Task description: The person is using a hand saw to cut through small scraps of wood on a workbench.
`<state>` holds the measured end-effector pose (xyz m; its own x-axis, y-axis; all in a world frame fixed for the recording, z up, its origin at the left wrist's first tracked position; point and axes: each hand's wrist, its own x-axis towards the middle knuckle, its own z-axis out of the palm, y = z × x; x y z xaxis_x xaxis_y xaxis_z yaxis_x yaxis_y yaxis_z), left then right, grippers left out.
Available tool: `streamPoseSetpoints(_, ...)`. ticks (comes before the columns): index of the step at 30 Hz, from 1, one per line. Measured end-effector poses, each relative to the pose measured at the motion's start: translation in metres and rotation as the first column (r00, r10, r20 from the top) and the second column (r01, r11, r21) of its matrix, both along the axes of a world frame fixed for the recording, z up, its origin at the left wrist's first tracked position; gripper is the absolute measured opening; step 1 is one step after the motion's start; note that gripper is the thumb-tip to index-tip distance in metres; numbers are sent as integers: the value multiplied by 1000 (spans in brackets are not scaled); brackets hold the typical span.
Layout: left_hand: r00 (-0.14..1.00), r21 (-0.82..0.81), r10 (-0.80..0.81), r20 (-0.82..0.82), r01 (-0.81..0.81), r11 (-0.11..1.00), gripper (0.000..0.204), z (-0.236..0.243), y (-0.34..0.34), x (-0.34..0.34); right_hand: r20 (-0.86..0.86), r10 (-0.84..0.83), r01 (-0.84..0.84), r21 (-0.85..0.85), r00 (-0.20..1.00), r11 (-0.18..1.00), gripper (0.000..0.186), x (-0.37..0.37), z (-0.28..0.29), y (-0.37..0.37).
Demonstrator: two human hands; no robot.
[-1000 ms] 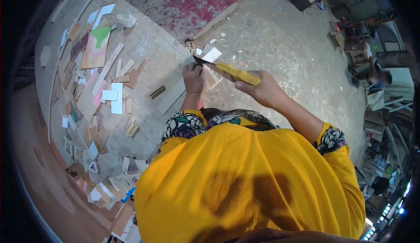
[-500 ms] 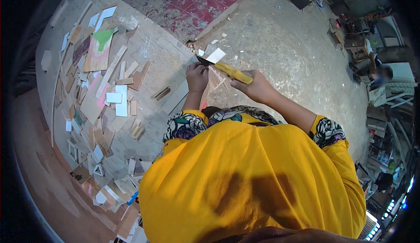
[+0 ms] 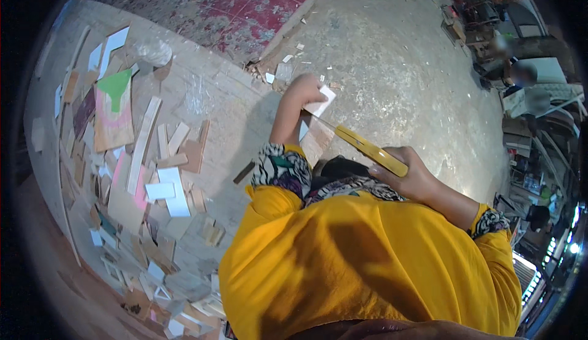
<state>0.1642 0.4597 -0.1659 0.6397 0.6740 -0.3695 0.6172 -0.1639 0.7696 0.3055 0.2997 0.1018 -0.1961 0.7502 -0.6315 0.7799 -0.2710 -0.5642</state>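
A small white offcut [image 3: 321,104] is pinched in the left hand [image 3: 304,89] at the far centre, just beyond the right hand [image 3: 409,175], which is closed around the yellow handle of a knife [image 3: 369,150]. The knife's long axis runs from the near right up to the far left, its thin blade seemingly touching the offcut's near edge. Below lies a pale table [image 3: 208,101] strewn with board scraps [image 3: 144,184] to the left; a concrete floor [image 3: 404,64] spreads to the right.

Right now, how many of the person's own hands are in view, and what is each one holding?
2. The left hand is up by the table edge, gripping a small white piece. The right hand is lower, nearer the body, holding a yellow-handled knife.
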Motion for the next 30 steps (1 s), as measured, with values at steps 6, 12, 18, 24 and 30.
streamPoseSetpoints(6,998,-14,39,-45,-39,999,36,19,-2,8,48,-85,89,-85,995,992,20,-18,17,15)
streamPoseSetpoints(12,975,-140,193,112,-177,974,35,-12,13,-16,78,40,-43,41,996,998,20,-34,-1,20)
streamPoseSetpoints(18,955,-159,234,183,-206,966,35,-6,6,-14,58,55,-59,70,997,996,22,-27,4,10)
streamPoseSetpoints(24,974,-85,175,145,-164,983,31,5,5,-5,68,-9,7,26,998,1000,21,-19,7,1)
streamPoseSetpoints(30,994,92,40,102,-49,995,27,7,-3,14,36,-156,157,-52,987,986,22,-29,12,18)
